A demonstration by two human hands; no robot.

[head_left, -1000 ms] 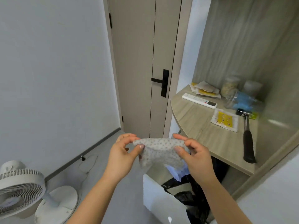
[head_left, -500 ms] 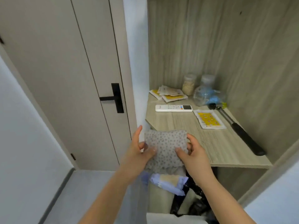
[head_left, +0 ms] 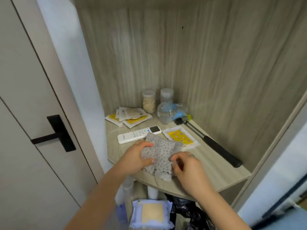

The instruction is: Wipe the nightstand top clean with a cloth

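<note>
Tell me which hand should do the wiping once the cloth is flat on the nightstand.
Probably the left hand: it already lies on the cloth with fingers spread over its left part. The right hand only pinches the cloth's near right edge, and is nearer the yellow packet and hammer to shift them.

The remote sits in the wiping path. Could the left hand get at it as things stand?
Probably yes. The remote lies just beyond the left hand with bare nightstand between, though that hand grips the cloth.
</note>
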